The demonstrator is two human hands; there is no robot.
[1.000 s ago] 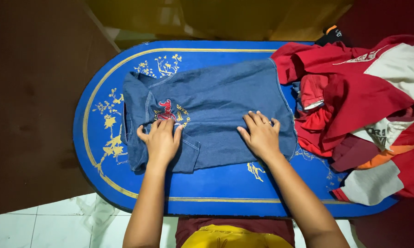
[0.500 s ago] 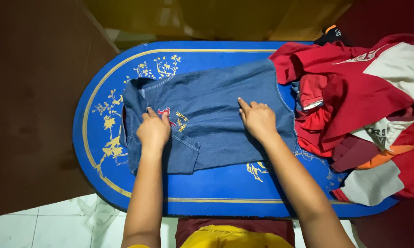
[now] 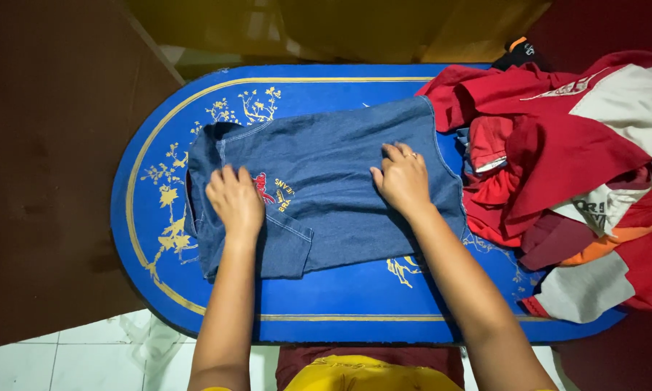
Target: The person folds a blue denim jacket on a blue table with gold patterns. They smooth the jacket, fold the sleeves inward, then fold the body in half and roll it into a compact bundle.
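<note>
On the blue oval table with gold flower trim [image 3: 340, 297], the folded dark-blue denim-look shirt [image 3: 333, 174] lies long axis left-to-right, left hand [image 3: 235, 203] near its collar end, right hand [image 3: 404, 181] nearer its hem, both with fingers loosely curled, pressing the cloth.

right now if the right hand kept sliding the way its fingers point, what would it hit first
The right hand points up across the blue shirt. It would cross the shirt's far edge onto the bare blue table; the red clothes pile sits off to its side.
</note>
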